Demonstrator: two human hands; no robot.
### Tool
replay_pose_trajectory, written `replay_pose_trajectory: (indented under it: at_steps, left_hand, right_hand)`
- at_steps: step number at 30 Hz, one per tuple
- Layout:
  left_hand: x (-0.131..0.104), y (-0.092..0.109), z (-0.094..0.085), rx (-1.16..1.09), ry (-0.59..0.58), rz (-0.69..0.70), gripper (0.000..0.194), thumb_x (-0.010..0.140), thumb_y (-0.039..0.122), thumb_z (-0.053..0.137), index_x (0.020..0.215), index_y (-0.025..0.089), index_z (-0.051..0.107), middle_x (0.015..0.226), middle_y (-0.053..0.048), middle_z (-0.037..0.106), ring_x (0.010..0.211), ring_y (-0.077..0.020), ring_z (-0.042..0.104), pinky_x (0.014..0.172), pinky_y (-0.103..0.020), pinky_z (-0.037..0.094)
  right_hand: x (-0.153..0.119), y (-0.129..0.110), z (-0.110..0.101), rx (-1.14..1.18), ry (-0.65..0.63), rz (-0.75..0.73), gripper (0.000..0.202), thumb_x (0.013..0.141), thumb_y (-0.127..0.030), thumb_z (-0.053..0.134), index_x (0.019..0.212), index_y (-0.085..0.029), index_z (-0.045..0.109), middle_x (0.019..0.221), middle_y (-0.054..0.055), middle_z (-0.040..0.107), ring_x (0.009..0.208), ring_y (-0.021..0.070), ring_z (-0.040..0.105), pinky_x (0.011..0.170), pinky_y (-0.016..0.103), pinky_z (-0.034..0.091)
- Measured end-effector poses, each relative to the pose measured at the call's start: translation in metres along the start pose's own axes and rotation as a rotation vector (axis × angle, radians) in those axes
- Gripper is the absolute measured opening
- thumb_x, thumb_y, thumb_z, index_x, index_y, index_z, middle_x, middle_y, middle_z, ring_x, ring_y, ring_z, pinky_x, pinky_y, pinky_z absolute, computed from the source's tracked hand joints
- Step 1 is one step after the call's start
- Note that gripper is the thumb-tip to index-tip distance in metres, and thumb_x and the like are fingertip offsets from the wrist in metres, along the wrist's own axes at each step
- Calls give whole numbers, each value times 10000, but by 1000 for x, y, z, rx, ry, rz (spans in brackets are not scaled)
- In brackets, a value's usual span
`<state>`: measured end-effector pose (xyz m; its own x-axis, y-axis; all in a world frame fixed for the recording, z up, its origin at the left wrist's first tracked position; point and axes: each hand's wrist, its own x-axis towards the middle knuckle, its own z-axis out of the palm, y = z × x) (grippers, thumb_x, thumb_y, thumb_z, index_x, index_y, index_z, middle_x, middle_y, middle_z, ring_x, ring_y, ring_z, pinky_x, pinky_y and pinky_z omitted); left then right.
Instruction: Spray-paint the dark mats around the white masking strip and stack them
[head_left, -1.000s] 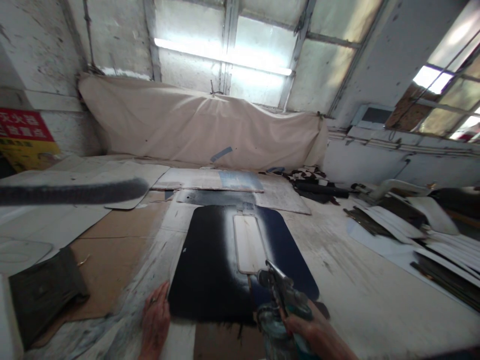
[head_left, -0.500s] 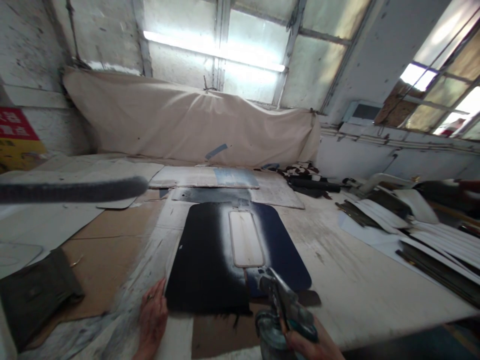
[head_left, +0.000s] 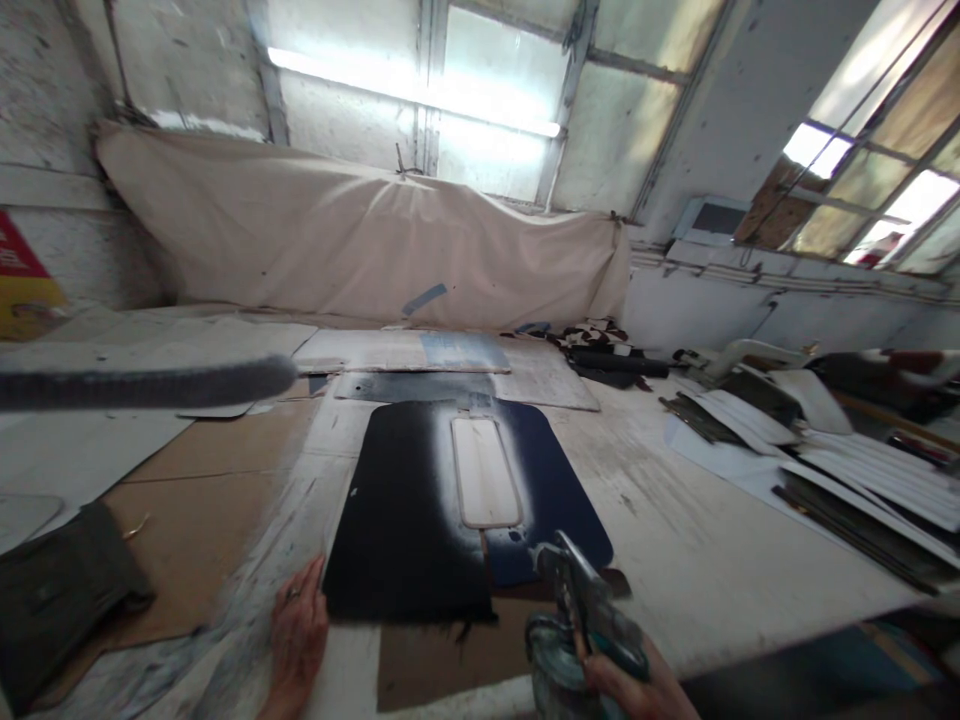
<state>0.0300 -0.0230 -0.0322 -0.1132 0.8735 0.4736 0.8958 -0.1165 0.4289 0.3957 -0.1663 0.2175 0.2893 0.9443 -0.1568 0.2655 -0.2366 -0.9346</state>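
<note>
A dark fabric panel (head_left: 397,510) with rounded corners lies flat on the table, black on its left part and navy on its right. In its middle a pale rectangular piece (head_left: 486,475) is ringed by whitish overspray. My left hand (head_left: 298,615) lies at the panel's lower left edge, fingers stretched and touching or very near the edge. In my right hand (head_left: 626,675) is a spray gun (head_left: 589,590) with a cup below it, held above the panel's lower right corner, nozzle toward the panel. Frayed threads hang at the panel's near edge.
Brown cardboard (head_left: 202,500) and a dark green fabric piece (head_left: 67,590) are on the left. White and dark flat pieces (head_left: 847,470) are stacked at the right of the table (head_left: 675,540). A beige cloth (head_left: 360,240) hangs behind. A blurred dark bar (head_left: 142,383) juts in from the left.
The spray gun in my right hand has moved slightly right, away from the pale piece. My left hand stays at the panel's edge. The whole view has shifted a little.
</note>
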Motion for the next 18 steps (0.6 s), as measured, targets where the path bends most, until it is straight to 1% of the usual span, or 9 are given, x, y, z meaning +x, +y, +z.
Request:
replay_pose_trajectory:
  at_steps: [4,8,10,12,15,18]
  left_hand:
    - [0,2,-1,6,1,-5,495,781,265,253,1145,99,545,1149,-115,611,1086,-231,515,985,-395,357]
    - [0,-1,0,0,-1,-5,490,762,266,271,1132,120,558,1142,-106,615,1076,-238,516,977,-402,363]
    - [1,-2,2,-3,-3,-10,488,757,260,277,1134,129,557,1144,-104,613,1071,-237,520,979,-405,359]
    - [1,-3,3,-3,-7,-3,488,763,254,275,1138,106,551,1153,-120,605,1078,-240,517,986,-404,352]
    - [0,-4,4,5,-10,19,484,771,243,276,1150,92,538,1157,-132,599,1087,-242,510,993,-402,345]
    - [-1,-4,5,14,-10,32,479,782,238,267,1155,95,531,1154,-137,599,1084,-243,512,984,-410,351]
  right_hand:
    - [2,6,-8,-29,31,-37,111,572,-298,505,578,-189,522,626,16,528,648,180,484,637,284,398]
    - [5,12,-16,-41,-31,4,102,574,-283,507,606,-187,511,624,6,519,626,169,468,617,275,407]
    - [5,12,-18,-50,-32,6,103,577,-291,502,592,-189,500,616,4,515,618,164,461,607,272,407]
    - [4,10,-18,-67,-34,17,107,577,-293,501,587,-186,510,629,12,529,635,170,472,621,272,410]
    - [1,8,-14,-32,32,8,152,559,-304,514,633,-176,552,658,22,559,674,186,501,664,278,416]
    - [-1,8,-6,10,101,18,166,535,-302,519,628,-171,562,630,23,564,647,184,495,631,277,410]
